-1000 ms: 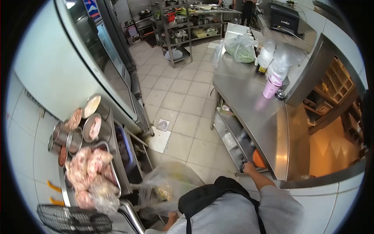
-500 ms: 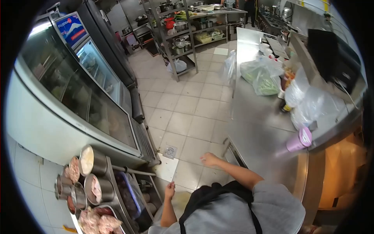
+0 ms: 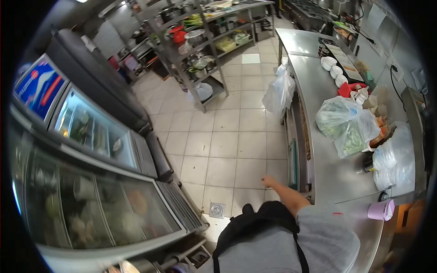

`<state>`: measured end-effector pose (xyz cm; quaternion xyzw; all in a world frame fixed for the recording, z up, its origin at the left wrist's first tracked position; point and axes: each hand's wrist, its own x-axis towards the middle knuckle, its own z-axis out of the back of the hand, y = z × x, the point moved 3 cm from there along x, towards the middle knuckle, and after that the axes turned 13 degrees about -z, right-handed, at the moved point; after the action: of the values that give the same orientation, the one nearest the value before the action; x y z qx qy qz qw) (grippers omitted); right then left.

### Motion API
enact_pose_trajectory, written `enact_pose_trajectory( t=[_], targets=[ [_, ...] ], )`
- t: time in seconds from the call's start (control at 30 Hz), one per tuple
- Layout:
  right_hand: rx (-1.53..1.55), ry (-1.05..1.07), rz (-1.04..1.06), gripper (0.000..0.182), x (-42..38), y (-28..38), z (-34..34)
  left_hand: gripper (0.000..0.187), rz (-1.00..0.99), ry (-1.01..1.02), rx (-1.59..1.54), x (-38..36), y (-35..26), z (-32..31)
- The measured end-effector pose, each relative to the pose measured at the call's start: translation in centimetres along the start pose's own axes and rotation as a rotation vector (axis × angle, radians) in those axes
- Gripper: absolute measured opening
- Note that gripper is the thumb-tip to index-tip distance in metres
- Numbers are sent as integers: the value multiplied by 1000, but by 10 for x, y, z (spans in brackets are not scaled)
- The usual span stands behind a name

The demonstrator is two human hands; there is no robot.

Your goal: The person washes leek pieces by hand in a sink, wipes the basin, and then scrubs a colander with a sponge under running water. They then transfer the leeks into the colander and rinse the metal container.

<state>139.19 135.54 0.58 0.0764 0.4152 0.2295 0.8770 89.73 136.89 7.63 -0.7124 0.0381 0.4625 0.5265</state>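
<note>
My right hand (image 3: pixel 268 181) hangs over the tiled floor, just left of the steel counter (image 3: pixel 332 182). Its fingers look curled, and whatever they may hold is too small to make out. My left hand is out of sight, below or behind my body. On the counter beside my right arm lie clear bags of green vegetables (image 3: pixel 350 129). A purple cup (image 3: pixel 381 210) stands near the counter's right edge, with a stack of plastic bags (image 3: pixel 386 164) beyond it.
Glass-door fridges (image 3: pixel 104 204) line the left side. A metal shelf rack (image 3: pixel 221 68) with pots stands ahead on the left. A white bag (image 3: pixel 278 93) hangs from the counter's side. The floor drain (image 3: pixel 217 209) lies ahead of my body.
The view has moved forward along the aisle. The fridges and counter sit nearer, and the meat containers at lower left have mostly left the view. My left hand has gone out of view.
</note>
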Motion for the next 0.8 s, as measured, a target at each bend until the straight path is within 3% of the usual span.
enact_pose_trajectory(
  t=[0.07, 0.1, 0.13, 0.2, 0.23, 0.3, 0.37, 0.4, 0.47, 0.5, 0.53, 0.6, 0.63, 0.7, 0.8],
  targets=[
    [41, -68, -91, 34, 16, -28, 22, 35, 164, 249, -416, 33, -178, -1],
    [59, -120, -140, 36, 23, -41, 30, 34, -56, -27, 29, 128, -106, 79],
    [90, -128, -188, 38, 18, -50, 44, 35, -111, -352, 539, 194, -79, 135],
    [132, -143, -289, 41, 22, -70, 63, 29, -220, -372, 784, 250, -214, 148],
    [140, -151, -341, 43, 32, -87, 64, 27, -301, -429, 677, 271, -276, 148],
    [81, -236, -483, 45, 59, -115, 67, 27, -657, -461, 515, 342, -336, 178],
    [195, -123, -669, 43, 51, -82, 131, 27, -677, -503, 302, 355, -406, 163],
    [196, -137, -658, 43, 65, -69, 163, 27, -698, -481, 285, 375, -415, 168],
    [186, -408, -688, 36, 91, -34, 197, 28, -641, -398, 247, 409, -402, 181],
    [196, -396, -689, 36, 116, -19, 212, 28, -587, -420, 294, 408, -397, 173],
    [213, -401, -578, 33, 147, -4, 232, 29, -375, -442, 648, 419, -377, 178],
    [248, -461, -430, 25, 198, 30, 283, 35, -369, -270, 953, 416, -356, 162],
    [267, -512, -387, 21, 224, 55, 309, 35, -380, -377, 782, 425, -334, 155],
    [138, -674, -133, 15, 280, 95, 354, 34, -171, -242, 853, 433, -332, 139],
    [158, -730, -143, 12, 348, 132, 410, 34, -72, -134, 906, 485, -368, 139]
  ],
)
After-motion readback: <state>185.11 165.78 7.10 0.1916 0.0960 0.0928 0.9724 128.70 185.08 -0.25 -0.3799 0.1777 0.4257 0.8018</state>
